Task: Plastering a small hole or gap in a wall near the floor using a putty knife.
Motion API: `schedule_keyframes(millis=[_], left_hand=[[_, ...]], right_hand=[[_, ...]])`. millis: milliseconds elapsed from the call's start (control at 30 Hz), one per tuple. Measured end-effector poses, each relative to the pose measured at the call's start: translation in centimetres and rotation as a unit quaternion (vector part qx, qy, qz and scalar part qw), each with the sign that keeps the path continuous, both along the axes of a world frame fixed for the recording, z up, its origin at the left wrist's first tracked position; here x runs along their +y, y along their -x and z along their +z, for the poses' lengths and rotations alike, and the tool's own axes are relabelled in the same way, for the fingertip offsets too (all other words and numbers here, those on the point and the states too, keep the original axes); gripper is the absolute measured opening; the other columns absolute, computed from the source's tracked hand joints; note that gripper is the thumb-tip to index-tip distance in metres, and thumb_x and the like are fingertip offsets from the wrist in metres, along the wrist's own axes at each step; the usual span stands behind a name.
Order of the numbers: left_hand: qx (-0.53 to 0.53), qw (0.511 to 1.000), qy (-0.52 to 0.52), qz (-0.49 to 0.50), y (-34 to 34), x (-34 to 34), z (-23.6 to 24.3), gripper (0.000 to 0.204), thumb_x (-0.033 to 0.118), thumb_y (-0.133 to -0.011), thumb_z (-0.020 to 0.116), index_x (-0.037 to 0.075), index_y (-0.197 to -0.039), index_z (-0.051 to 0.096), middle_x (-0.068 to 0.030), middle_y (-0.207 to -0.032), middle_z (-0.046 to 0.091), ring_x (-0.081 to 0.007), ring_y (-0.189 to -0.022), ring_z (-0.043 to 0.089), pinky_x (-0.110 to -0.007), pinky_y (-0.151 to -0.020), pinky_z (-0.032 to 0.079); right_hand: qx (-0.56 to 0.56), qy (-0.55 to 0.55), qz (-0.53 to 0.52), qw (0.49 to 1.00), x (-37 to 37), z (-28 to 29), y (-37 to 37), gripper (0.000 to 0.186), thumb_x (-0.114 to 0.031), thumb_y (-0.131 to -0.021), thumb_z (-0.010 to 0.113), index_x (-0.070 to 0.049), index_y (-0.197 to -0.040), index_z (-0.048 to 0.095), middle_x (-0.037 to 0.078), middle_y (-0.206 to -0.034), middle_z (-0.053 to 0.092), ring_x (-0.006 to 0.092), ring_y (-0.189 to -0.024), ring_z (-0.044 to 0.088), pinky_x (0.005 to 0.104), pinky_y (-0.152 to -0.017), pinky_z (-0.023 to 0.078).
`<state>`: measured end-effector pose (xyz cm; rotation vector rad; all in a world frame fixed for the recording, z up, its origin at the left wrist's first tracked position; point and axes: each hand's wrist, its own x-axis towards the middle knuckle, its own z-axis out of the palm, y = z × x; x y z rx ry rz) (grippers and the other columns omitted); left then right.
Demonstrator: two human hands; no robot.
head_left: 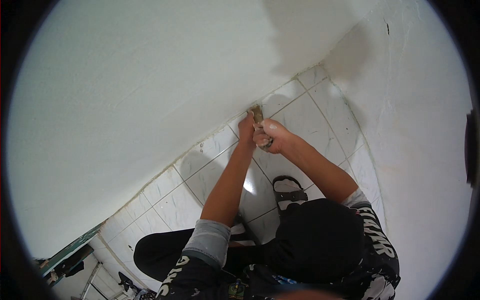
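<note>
Where the white wall [165, 95] meets the tiled floor, my right hand [270, 135] is closed around the handle of a flat, brownish hand tool [258, 114]. Its broad end points at the base of the wall; whether it is a scraper or a brush I cannot make out. A dark handle end shows below my right fist. My left hand [245, 128] presses against the tool's left side, close to the wall, with most of its fingers hidden. Whitish smears mark my right hand.
White marbled tiles [295, 117] with dark joints cover the floor. A second wall [415, 150] rises on the right, meeting the first in a corner. My sandalled foot [287, 187] is just below my hands. Dark clutter [75, 265] lies at the lower left.
</note>
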<state>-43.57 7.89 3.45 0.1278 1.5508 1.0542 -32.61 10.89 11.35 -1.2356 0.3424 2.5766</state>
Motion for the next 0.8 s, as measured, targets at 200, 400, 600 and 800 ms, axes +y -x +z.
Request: schedule_keyframes(millis=[200, 400, 600, 800], left_hand=[[0.001, 1.000, -0.008, -0.013, 0.6, 0.3, 0.8, 0.034, 0.036, -0.090, 0.053, 0.003, -0.083, 0.059, -0.0061, -0.070, 0.056, -0.0186, -0.062, 0.058, -0.033, -0.052, 0.049], [0.025, 0.999, 0.006, -0.024, 0.2, -0.1, -0.3, 0.037, 0.038, -0.089, 0.055, 0.003, -0.080, 0.061, -0.0061, -0.071, 0.057, -0.0173, -0.062, 0.056, -0.035, -0.053, 0.045], [0.030, 0.999, 0.024, -0.009, 0.6, 0.4, 0.5, 0.035, 0.038, -0.090, 0.056, 0.005, -0.077, 0.060, -0.0055, -0.071, 0.055, -0.0148, -0.060, 0.050, -0.033, -0.052, 0.041], [0.042, 0.999, 0.003, -0.022, 0.0, 0.3, 1.2, 0.036, 0.039, -0.091, 0.056, 0.008, -0.073, 0.055, -0.0040, -0.070, 0.054, -0.0135, -0.054, 0.048, -0.031, -0.049, 0.040]], right_hand=[[0.018, -0.014, -0.024, 0.999, 0.0, 0.4, 1.1, 0.018, -0.010, -0.091, 0.043, -0.013, -0.074, 0.039, -0.005, -0.057, 0.027, 0.0080, -0.041, 0.025, 0.0241, -0.035, 0.019], [-0.007, -0.010, 0.012, 1.000, -0.4, 0.5, 0.1, 0.020, -0.009, -0.091, 0.042, -0.013, -0.072, 0.038, -0.005, -0.057, 0.026, 0.0076, -0.041, 0.025, 0.0240, -0.035, 0.019], [0.033, -0.049, -0.028, 0.998, -0.3, 0.6, 0.9, 0.020, -0.009, -0.092, 0.044, -0.013, -0.074, 0.037, -0.005, -0.057, 0.027, 0.0073, -0.041, 0.024, 0.0234, -0.035, 0.019], [-0.015, 0.015, 0.001, 1.000, -0.4, 0.2, 0.5, 0.021, -0.010, -0.093, 0.043, -0.014, -0.073, 0.037, -0.006, -0.057, 0.027, 0.0069, -0.041, 0.024, 0.0239, -0.034, 0.018]])
